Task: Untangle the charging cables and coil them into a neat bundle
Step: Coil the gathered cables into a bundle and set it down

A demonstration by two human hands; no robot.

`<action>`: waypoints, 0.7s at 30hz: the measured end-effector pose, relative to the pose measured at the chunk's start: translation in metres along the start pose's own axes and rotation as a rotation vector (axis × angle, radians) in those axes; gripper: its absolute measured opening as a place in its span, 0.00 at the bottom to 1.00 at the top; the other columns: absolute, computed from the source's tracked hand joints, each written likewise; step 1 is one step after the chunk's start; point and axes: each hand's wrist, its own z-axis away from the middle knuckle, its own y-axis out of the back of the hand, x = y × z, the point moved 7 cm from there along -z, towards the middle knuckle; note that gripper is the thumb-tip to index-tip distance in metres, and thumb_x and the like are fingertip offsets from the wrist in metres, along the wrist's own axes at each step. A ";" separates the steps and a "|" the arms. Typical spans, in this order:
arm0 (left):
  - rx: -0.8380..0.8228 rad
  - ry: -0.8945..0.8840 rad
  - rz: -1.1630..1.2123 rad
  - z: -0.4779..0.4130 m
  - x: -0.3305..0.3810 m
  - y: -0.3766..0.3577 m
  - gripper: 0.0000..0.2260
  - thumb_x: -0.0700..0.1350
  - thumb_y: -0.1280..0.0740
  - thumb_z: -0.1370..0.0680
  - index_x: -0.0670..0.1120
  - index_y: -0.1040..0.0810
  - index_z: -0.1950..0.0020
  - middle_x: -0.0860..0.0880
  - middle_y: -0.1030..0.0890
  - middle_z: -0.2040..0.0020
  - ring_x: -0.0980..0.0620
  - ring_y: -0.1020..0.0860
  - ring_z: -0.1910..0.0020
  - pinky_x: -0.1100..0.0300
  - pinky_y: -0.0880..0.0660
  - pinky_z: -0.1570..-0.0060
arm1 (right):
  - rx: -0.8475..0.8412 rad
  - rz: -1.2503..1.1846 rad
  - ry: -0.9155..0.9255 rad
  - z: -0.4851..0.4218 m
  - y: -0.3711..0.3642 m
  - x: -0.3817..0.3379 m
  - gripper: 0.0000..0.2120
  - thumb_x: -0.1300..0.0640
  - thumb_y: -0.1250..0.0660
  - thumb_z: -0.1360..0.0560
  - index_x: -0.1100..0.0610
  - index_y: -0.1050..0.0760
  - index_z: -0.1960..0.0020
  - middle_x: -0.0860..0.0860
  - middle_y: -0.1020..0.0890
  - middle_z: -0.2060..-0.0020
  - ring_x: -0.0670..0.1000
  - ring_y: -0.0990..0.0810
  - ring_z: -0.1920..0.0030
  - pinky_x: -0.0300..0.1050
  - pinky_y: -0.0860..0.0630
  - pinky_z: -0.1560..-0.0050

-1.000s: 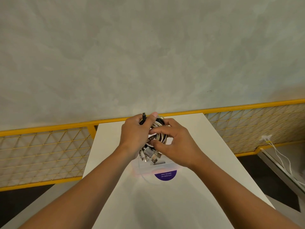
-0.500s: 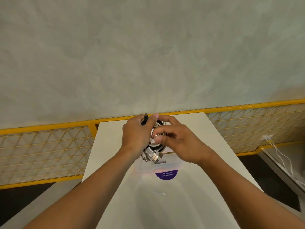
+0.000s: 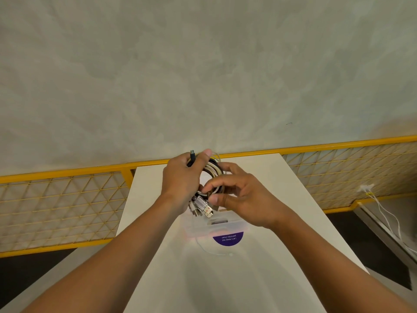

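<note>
Over table (image 3: 228,281), coil (image 3: 214,169) between hands (image 3: 180,180) (image 3: 247,201)

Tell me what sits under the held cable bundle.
Under the cable bundle: a clear box on the table, by a purple sticker. The right hand hides part of the box; contents unclear.

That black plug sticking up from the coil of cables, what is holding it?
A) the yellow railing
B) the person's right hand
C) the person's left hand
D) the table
C: the black plug pokes up beside the thumb of the left hand, which grips the cable coil; the right hand pinches the coil lower down.
</note>
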 end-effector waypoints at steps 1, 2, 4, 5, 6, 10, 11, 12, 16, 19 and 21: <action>0.008 0.001 -0.004 0.000 0.000 0.001 0.16 0.58 0.30 0.23 0.48 0.19 0.64 0.58 0.25 0.76 0.58 0.29 0.74 0.57 0.32 0.65 | 0.002 -0.007 -0.009 0.001 0.000 0.001 0.09 0.58 0.25 0.25 0.47 0.14 0.47 0.47 0.25 0.40 0.46 0.21 0.41 0.48 0.20 0.39; 0.007 -0.005 -0.007 0.000 0.001 0.001 0.16 0.58 0.30 0.23 0.48 0.20 0.64 0.59 0.26 0.77 0.59 0.30 0.75 0.59 0.33 0.65 | 0.013 -0.016 -0.013 0.001 0.001 0.001 0.09 0.58 0.25 0.25 0.48 0.14 0.47 0.47 0.23 0.45 0.45 0.21 0.43 0.47 0.20 0.40; 0.002 -0.034 -0.011 0.003 0.005 0.001 0.15 0.57 0.31 0.22 0.48 0.19 0.62 0.58 0.24 0.75 0.60 0.28 0.75 0.62 0.32 0.67 | 0.059 -0.054 -0.021 0.001 0.004 -0.001 0.06 0.55 0.26 0.25 0.52 0.14 0.49 0.49 0.21 0.53 0.45 0.21 0.49 0.46 0.21 0.43; -0.003 -0.048 -0.006 0.004 0.007 -0.001 0.15 0.57 0.31 0.22 0.47 0.18 0.61 0.56 0.23 0.73 0.60 0.27 0.74 0.64 0.31 0.69 | 0.095 -0.077 -0.021 0.001 0.005 -0.001 0.06 0.54 0.27 0.25 0.54 0.14 0.50 0.51 0.20 0.55 0.49 0.20 0.50 0.48 0.21 0.44; -0.008 -0.057 0.000 0.005 0.008 -0.002 0.15 0.56 0.31 0.22 0.47 0.18 0.60 0.55 0.23 0.71 0.59 0.27 0.74 0.64 0.30 0.71 | 0.134 -0.111 -0.023 0.001 0.006 -0.001 0.07 0.54 0.27 0.25 0.56 0.15 0.51 0.55 0.19 0.56 0.54 0.20 0.50 0.53 0.21 0.44; 0.001 -0.071 -0.042 0.006 0.009 -0.004 0.19 0.59 0.31 0.23 0.46 0.21 0.64 0.56 0.28 0.75 0.56 0.32 0.73 0.52 0.29 0.66 | 0.274 -0.281 -0.097 -0.004 0.009 0.009 0.12 0.60 0.23 0.27 0.54 0.27 0.53 0.62 0.20 0.54 0.57 0.18 0.57 0.62 0.21 0.46; 0.004 -0.080 -0.057 0.006 0.010 -0.005 0.20 0.59 0.31 0.23 0.46 0.24 0.66 0.57 0.30 0.77 0.57 0.33 0.73 0.53 0.31 0.66 | 0.296 -0.324 -0.136 -0.005 0.009 0.014 0.17 0.60 0.22 0.30 0.54 0.29 0.50 0.62 0.20 0.54 0.56 0.18 0.57 0.63 0.21 0.45; 0.005 -0.093 -0.074 0.008 0.013 -0.006 0.20 0.59 0.31 0.23 0.47 0.27 0.68 0.57 0.31 0.78 0.57 0.34 0.74 0.56 0.33 0.67 | 0.321 -0.363 -0.171 -0.006 0.009 0.018 0.21 0.60 0.22 0.33 0.54 0.30 0.48 0.61 0.19 0.54 0.56 0.18 0.57 0.64 0.21 0.45; 0.033 -0.159 -0.115 0.010 0.016 -0.009 0.22 0.59 0.31 0.22 0.49 0.31 0.70 0.58 0.30 0.78 0.56 0.33 0.74 0.63 0.36 0.71 | 0.358 -0.371 -0.249 -0.007 0.012 0.025 0.21 0.62 0.22 0.32 0.57 0.25 0.43 0.60 0.15 0.53 0.61 0.15 0.52 0.64 0.21 0.40; 0.056 -0.180 -0.138 0.010 0.012 -0.011 0.22 0.61 0.32 0.23 0.45 0.26 0.67 0.58 0.28 0.76 0.57 0.31 0.73 0.66 0.36 0.72 | 0.314 -0.267 -0.301 -0.007 0.013 0.027 0.13 0.64 0.25 0.31 0.60 0.21 0.47 0.61 0.14 0.56 0.63 0.15 0.52 0.65 0.21 0.42; 0.072 -0.191 -0.142 0.011 0.011 -0.011 0.22 0.60 0.32 0.22 0.44 0.25 0.66 0.56 0.29 0.77 0.58 0.30 0.73 0.68 0.35 0.72 | 0.277 -0.203 -0.331 -0.008 0.012 0.028 0.11 0.62 0.27 0.30 0.59 0.20 0.48 0.61 0.15 0.56 0.63 0.15 0.51 0.65 0.20 0.43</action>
